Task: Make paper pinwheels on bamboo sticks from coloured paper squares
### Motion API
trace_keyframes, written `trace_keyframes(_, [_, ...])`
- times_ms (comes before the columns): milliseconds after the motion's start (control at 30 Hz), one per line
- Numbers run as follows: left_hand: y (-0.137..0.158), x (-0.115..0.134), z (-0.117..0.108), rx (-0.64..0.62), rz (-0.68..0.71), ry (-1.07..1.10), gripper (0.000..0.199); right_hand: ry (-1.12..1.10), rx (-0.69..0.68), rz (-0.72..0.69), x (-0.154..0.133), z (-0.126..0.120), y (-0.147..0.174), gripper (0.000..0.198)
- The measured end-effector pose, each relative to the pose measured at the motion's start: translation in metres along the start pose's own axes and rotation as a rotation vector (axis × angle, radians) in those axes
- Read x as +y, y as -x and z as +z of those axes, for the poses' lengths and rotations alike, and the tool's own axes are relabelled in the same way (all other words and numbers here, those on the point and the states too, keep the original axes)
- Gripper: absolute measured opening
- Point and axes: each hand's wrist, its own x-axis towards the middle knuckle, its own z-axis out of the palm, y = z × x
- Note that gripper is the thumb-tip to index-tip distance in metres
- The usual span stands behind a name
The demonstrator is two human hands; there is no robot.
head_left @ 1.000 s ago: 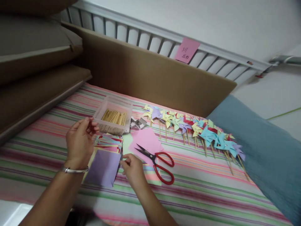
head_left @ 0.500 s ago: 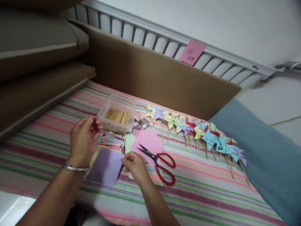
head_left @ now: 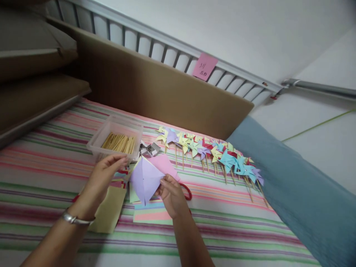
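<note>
A purple square of paper (head_left: 143, 180) with slits along its diagonals and a small dot at its middle is tilted up off the table. My right hand (head_left: 171, 194) pinches it by its right corner. My left hand (head_left: 107, 176), with a silver bangle at the wrist, hovers left of the paper near the stick box; its fingers are loosely bent and nothing shows between them. Below lies a yellow sheet (head_left: 109, 209), partly under my left wrist. Pink paper (head_left: 167, 167) lies behind the purple square. Scissors with red handles (head_left: 187, 192) are mostly hidden by my right hand.
A clear plastic box (head_left: 96, 142) holds wooden sticks (head_left: 119, 143). Small metal-looking pieces (head_left: 151, 149) sit beside it. Paper pinwheels (head_left: 228, 159) on sticks lie in a row to the right. A cardboard panel (head_left: 155, 98) stands behind; stacked cardboard (head_left: 41, 96) is at left.
My right hand has lifted the purple square off the pile and moved it right, uncovering the yellow sheet. My left hand has turned its fingers toward the purple square. The view has shifted right.
</note>
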Motion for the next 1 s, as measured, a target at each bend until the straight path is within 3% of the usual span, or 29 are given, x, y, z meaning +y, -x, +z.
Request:
trace_keyframes(167, [-0.002,-0.010,0.003,-0.144,-0.094,-0.154,0.040,-0.037,-0.027,0.012,-0.007,-0.004,0.000,0.013])
trace_keyframes(500, [0.004,-0.008,0.007,-0.325,-0.218,-0.126,0.030,-0.046,-0.048,0.057,-0.009,-0.009,0.002,0.008])
trace_keyframes(800, [0.010,-0.004,-0.008,-0.149,-0.212,-0.194,0.027,0.084,0.061,0.019,-0.004,-0.008,-0.002,0.017])
trace_keyframes(1000, [0.007,-0.005,-0.048,0.021,-0.137,-0.280,0.026,0.068,0.112,-0.051,-0.016,-0.016,-0.001,0.018])
